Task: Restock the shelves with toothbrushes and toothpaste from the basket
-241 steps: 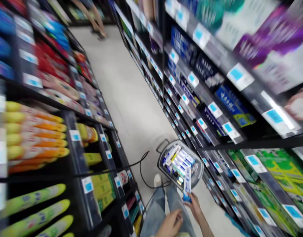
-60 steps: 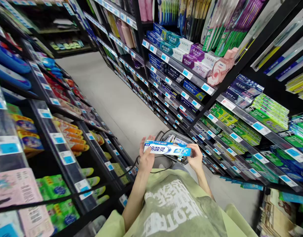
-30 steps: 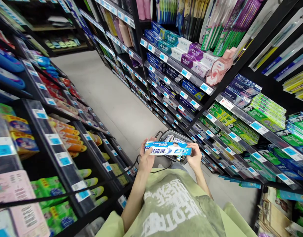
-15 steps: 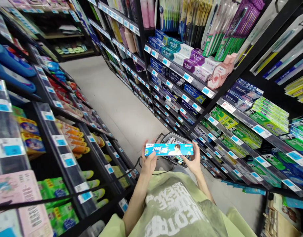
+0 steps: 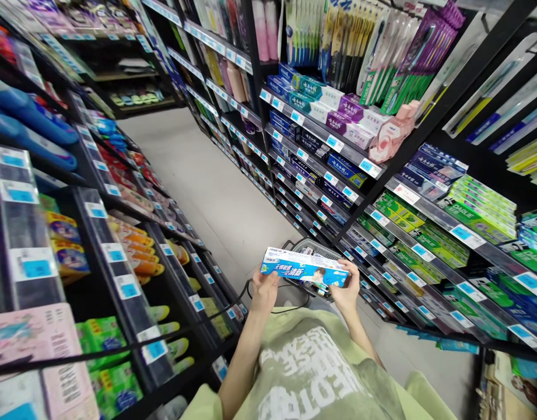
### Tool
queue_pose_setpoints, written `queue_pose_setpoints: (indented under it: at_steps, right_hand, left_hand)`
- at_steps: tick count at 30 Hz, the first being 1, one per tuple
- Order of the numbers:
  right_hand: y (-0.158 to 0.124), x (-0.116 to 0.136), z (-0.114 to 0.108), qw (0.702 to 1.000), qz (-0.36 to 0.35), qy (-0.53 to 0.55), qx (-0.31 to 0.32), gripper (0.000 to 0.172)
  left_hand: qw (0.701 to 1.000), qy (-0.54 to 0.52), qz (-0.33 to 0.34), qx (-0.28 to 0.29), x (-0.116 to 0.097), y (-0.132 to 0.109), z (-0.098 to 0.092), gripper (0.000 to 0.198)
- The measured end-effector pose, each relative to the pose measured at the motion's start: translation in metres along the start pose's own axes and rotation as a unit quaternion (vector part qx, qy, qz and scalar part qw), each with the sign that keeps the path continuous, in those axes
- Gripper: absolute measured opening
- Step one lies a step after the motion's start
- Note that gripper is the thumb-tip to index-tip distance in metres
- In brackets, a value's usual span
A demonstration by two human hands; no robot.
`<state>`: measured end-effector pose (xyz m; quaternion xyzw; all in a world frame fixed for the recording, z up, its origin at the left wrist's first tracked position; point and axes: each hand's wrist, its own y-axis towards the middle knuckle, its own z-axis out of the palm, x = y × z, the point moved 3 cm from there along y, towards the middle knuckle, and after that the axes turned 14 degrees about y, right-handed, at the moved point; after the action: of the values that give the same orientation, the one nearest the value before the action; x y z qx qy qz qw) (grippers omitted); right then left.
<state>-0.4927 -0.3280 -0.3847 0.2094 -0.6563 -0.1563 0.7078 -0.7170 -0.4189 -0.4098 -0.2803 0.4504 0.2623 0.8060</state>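
I hold a long blue-and-white toothpaste box (image 5: 304, 268) level in front of my chest, one end in each hand. My left hand (image 5: 265, 290) grips its left end, fingers curled round it. My right hand (image 5: 347, 289) grips its right end the same way. Just beyond the box, on the floor, stands a grey wire basket (image 5: 314, 249) with several toothpaste boxes in it, partly hidden by the held box.
I stand in a narrow shop aisle. Black shelves of toothpaste and toothbrushes (image 5: 351, 111) rise on the right; shelves of tubes and packets (image 5: 119, 245) line the left. A black cable (image 5: 268, 306) runs near my left hand. The pale floor (image 5: 198, 181) stretches ahead.
Over the last second I have turned the box about its long axis, so another printed face shows now. Eight seconds ago only my right hand held a box, low over the basket.
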Motion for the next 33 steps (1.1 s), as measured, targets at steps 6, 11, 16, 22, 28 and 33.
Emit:
queue_pose_setpoints:
  at_steps: [6,11,16,22,28,33]
  right_hand:
    - [-0.001,-0.001,-0.001,1.000,-0.002,-0.008,-0.005,0.042]
    - [-0.006,-0.005,-0.004,0.999,-0.037,-0.026,-0.020,0.039]
    - [-0.008,-0.003,-0.007,0.995,-0.089,-0.044,-0.024,0.039]
    - [-0.011,-0.006,-0.007,0.994,-0.089,-0.053,-0.035,0.035]
    - [-0.011,-0.009,-0.008,0.994,-0.083,-0.058,-0.032,0.034]
    - [-0.009,-0.012,-0.014,0.995,-0.065,-0.073,-0.023,0.036]
  left_hand:
    - [1.000,-0.001,-0.013,0.011,0.003,-0.002,0.001,0.044]
    - [0.999,0.000,-0.028,0.022,0.010,-0.004,0.001,0.053]
    - [0.999,0.005,-0.032,0.023,0.016,-0.005,0.001,0.064]
    - [0.998,-0.013,-0.034,0.047,0.012,-0.007,0.005,0.063]
    - [0.996,-0.027,-0.035,0.080,0.008,-0.013,0.014,0.058]
    - [0.993,-0.019,-0.058,0.105,0.011,-0.024,0.028,0.067]
